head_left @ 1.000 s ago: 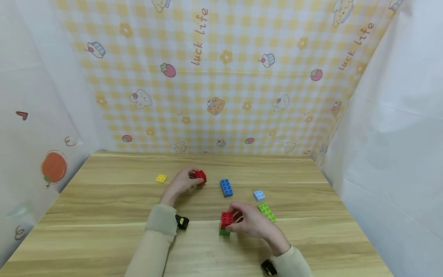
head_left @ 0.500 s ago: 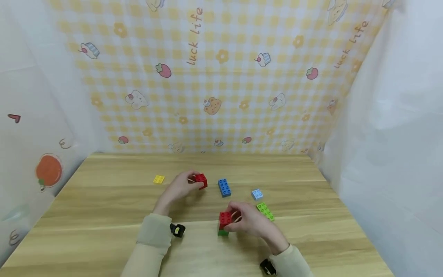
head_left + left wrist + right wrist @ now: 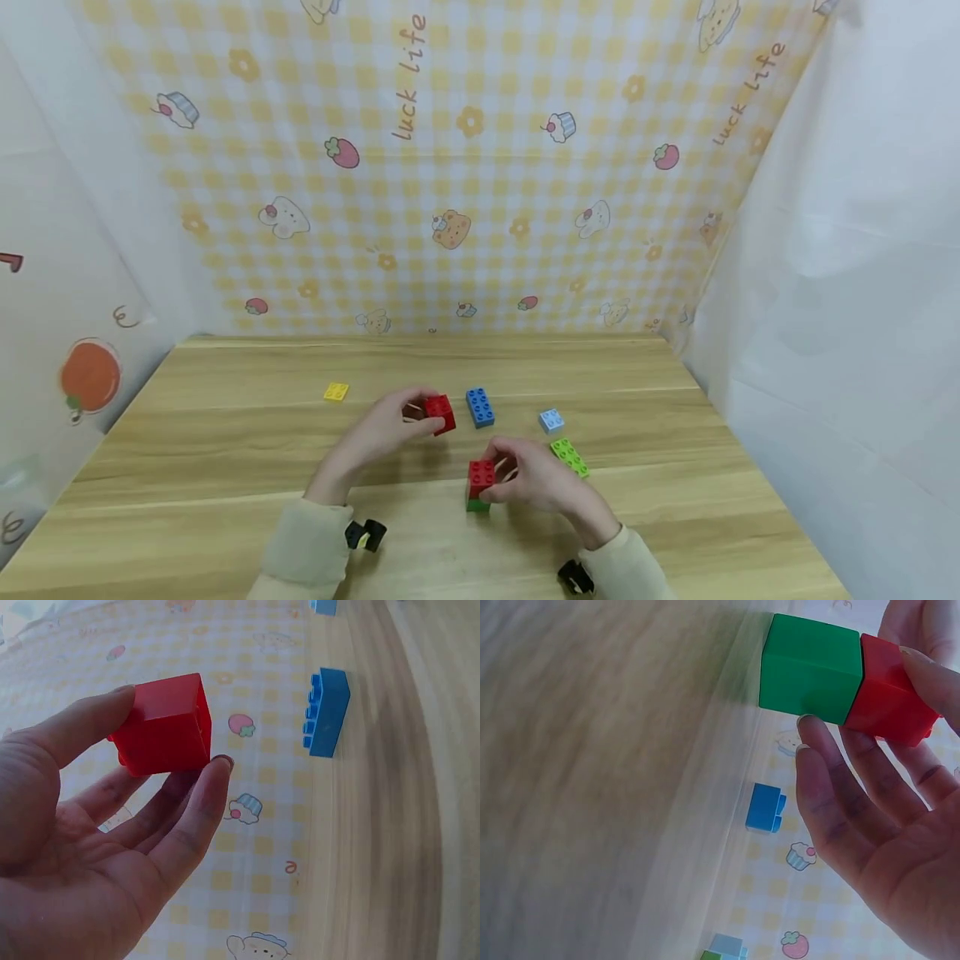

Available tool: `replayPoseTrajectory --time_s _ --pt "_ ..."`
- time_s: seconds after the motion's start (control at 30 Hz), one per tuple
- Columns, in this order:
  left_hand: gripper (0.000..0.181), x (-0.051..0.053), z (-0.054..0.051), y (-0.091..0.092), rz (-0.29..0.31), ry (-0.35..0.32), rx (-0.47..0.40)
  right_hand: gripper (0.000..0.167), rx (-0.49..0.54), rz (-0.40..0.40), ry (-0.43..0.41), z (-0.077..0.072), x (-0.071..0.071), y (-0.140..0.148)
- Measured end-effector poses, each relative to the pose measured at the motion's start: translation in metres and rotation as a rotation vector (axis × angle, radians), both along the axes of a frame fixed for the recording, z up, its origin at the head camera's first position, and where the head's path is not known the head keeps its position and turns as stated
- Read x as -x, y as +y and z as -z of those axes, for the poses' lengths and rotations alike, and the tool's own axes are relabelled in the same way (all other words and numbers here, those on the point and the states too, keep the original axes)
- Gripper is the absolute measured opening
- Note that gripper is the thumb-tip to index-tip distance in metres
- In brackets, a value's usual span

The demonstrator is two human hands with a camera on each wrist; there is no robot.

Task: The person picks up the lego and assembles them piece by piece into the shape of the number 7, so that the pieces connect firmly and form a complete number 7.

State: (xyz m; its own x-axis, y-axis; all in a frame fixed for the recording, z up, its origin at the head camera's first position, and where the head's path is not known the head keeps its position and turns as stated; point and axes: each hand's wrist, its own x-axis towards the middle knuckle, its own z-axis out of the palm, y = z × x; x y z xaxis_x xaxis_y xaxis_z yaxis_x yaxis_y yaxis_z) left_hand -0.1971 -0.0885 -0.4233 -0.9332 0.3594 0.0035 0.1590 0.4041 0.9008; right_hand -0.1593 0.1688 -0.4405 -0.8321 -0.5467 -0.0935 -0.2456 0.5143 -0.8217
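Note:
In the head view my left hand [image 3: 388, 427] pinches a red building brick [image 3: 440, 414] between thumb and fingers, apart from the table top. The left wrist view shows that brick [image 3: 165, 727] tipped sideways, its hollow underside partly visible. Nearer to me, my right hand [image 3: 542, 477] grips a second red brick [image 3: 482, 473], which sits on top of a green brick [image 3: 477, 504] as an upright stack on the table. Thumb and fingers lie on opposite sides of this stack; in the right wrist view the green brick [image 3: 810, 667] shows plainly.
A blue brick [image 3: 480, 407] lies just right of the left hand. A light blue brick [image 3: 551, 420] and a lime green brick [image 3: 570, 457] lie beyond the right hand. Farther left is a flat yellow brick [image 3: 336, 391]. A patterned cloth [image 3: 450, 167] hangs behind the wooden table [image 3: 225, 450].
My left hand has brought its red brick up off the table and toward me, closer to the stack. The right hand keeps its grip on the stack; the head view has shifted slightly.

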Motion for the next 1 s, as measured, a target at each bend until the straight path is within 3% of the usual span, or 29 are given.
replayPoseTrajectory --time_s 0.3,0.47,0.67,1.0 --pt "0.042 -0.021 0.002 0.008 0.144 -0.039 -0.087 0.026 -0.022 -0.008 0.016 0.001 0.001 0.002" --pt "0.039 -0.025 0.0 0.015 0.214 -0.037 -0.127 0.025 -0.009 -0.016 0.016 0.001 0.004 0.001" --pt "0.035 -0.029 0.0 0.019 0.264 -0.008 -0.084 0.026 0.029 -0.035 0.022 0.005 0.004 -0.001" --pt "0.027 -0.033 0.003 0.031 0.309 0.064 -0.047 0.034 0.001 -0.026 0.035 0.005 0.003 0.001"
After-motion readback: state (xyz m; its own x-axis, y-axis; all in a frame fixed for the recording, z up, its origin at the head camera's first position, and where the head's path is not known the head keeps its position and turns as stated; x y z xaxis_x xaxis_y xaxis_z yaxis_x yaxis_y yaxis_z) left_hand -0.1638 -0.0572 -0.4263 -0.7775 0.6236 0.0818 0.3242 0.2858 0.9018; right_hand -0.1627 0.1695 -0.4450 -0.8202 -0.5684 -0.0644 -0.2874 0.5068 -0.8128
